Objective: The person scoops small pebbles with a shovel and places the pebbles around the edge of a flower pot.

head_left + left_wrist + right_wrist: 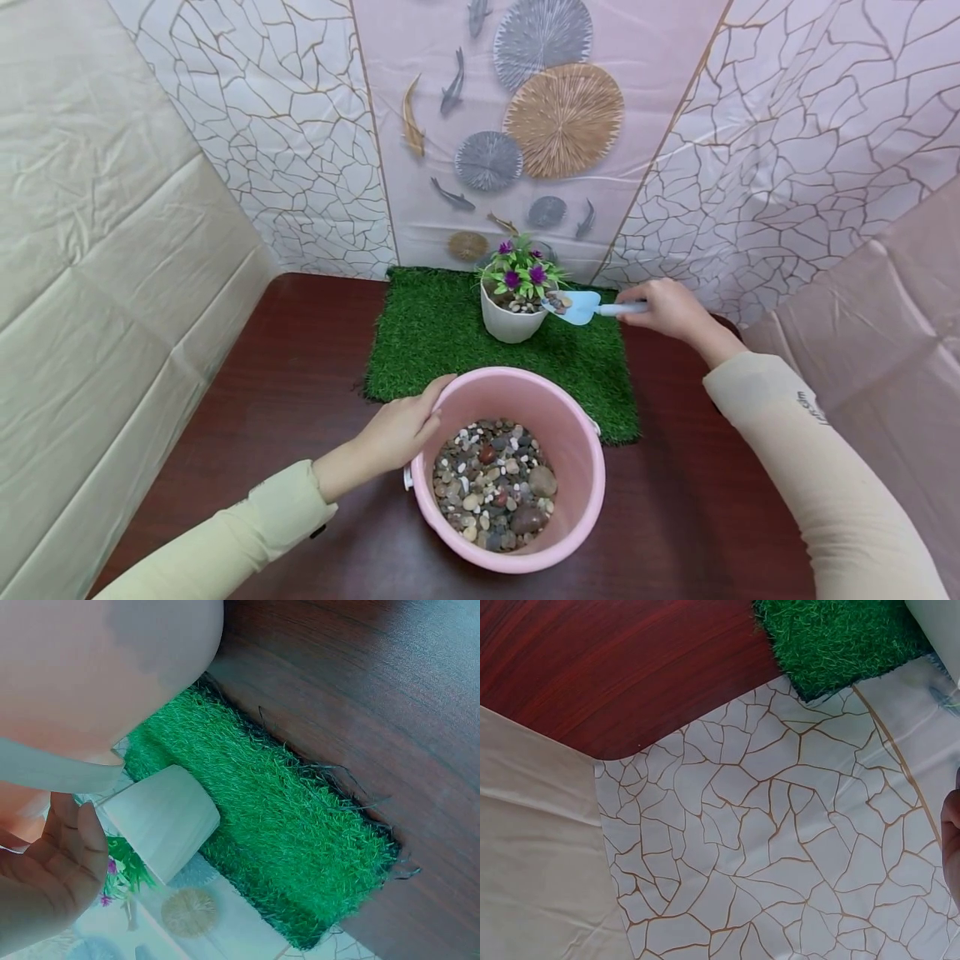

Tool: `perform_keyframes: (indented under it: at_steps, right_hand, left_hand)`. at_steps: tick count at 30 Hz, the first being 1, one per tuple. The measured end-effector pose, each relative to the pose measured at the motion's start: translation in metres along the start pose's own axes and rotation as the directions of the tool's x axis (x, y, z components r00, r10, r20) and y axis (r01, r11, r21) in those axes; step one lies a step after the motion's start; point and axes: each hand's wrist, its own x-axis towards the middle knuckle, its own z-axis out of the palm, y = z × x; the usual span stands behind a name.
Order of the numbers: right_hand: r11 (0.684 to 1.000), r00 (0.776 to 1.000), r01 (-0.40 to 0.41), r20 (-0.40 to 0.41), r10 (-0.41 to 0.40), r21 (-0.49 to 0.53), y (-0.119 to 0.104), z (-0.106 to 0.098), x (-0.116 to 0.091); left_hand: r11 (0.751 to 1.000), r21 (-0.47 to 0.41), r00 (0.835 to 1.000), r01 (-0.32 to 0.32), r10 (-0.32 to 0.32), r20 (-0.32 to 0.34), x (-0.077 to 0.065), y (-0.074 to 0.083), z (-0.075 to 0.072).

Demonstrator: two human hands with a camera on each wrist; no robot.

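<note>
My right hand [663,307] grips the handle of a light blue garden trowel [583,307]. Small pebbles [558,302] lie on its blade, whose tip is at the right rim of a white flowerpot [512,325]. In the pot, a green plant with purple flowers [525,273] stands among more pebbles. With my left hand [401,427] I hold the left rim of a pink bucket [558,421], partly filled with mixed stones [491,496]. The left wrist view shows curled fingers [91,829] at the bucket's rim. Only a sliver of the right hand [952,847] enters the right wrist view.
The flowerpot stands on a green artificial grass mat [420,333], toward the back of a dark reddish-brown table [300,358]. The bucket is in front of the pot. Patterned cloth [307,150] hangs behind, with beige cloth [112,250] at the left side.
</note>
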Motion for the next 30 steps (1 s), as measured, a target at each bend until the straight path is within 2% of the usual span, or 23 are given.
perform_keyframes:
  at_steps: [5, 12, 20, 30]
  right_hand:
    - [1.000, 1.000, 0.012, -0.002, -0.012, -0.003, -0.003, 0.001, 0.002]
    - [1.000, 1.000, -0.017, 0.025, 0.017, -0.015, -0.004, 0.003, 0.007]
    - [0.999, 0.999, -0.030, 0.022, 0.031, -0.043, -0.001, 0.003, 0.019]
    - [0.996, 0.998, -0.038, 0.053, 0.042, -0.080, -0.006, -0.003, 0.033]
  left_hand:
    - [1.000, -0.022, 1.000, 0.011, -0.011, -0.008, -0.001, -0.002, 0.002]
    - [0.999, -0.044, 1.000, 0.012, -0.012, -0.008, -0.001, -0.002, 0.003]
    - [0.999, -0.041, 1.000, 0.006, -0.007, -0.029, -0.001, -0.002, 0.002]
    - [0.999, -0.054, 1.000, 0.000, -0.001, -0.020, -0.001, -0.002, 0.002]
